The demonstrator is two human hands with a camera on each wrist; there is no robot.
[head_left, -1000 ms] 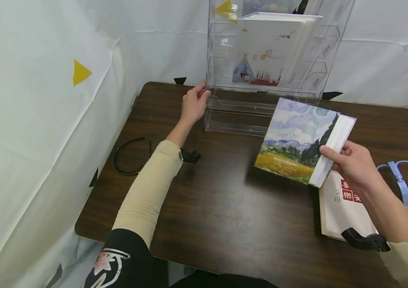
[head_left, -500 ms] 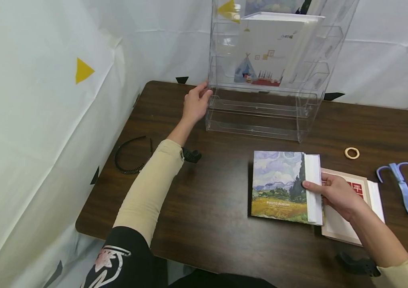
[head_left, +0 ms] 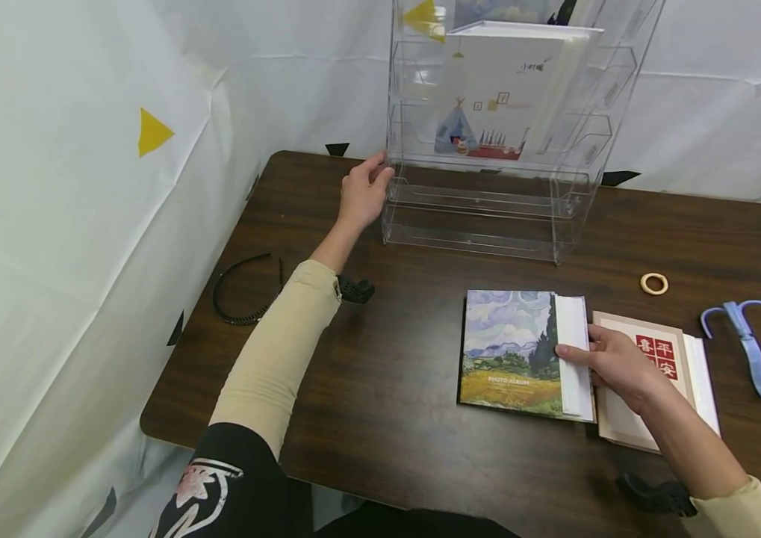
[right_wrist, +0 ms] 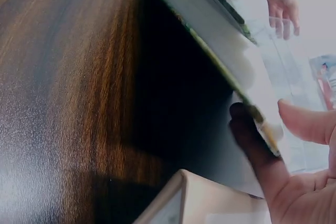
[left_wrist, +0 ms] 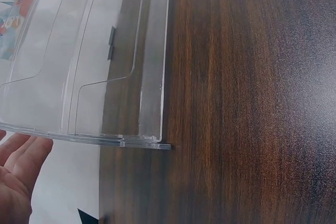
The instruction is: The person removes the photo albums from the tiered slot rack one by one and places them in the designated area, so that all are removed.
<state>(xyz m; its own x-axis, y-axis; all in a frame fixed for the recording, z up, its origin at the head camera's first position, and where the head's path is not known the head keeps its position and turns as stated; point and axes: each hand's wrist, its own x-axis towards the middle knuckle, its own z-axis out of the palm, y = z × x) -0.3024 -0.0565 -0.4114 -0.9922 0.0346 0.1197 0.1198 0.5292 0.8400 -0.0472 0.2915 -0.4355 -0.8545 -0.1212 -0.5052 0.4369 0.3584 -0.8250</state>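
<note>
My right hand [head_left: 627,368] pinches a photo album [head_left: 509,351] by its white right-hand strip, thumb on top and fingers underneath. The cover is a painted landscape with a yellow field. In the right wrist view the album [right_wrist: 220,69] is tilted, with dark shadow between it and the table, so that edge is raised. My left hand [head_left: 362,196] touches the left side of a clear acrylic rack [head_left: 474,237]; in the left wrist view its fingers [left_wrist: 32,162] lie fairly straight against the side panel.
A beige book [head_left: 629,418] with red square characters lies partly under my right forearm. Beyond it are a wooden ring [head_left: 653,284] and a blue hook-shaped piece [head_left: 753,351]. A white book [head_left: 494,97] stands in the rack. A black headband [head_left: 239,317] lies at the left.
My right hand has brought the album down and toward me from in front of the rack, leftward and straighter, uncovering the ring and more of the beige book. The left hand stays at the rack.
</note>
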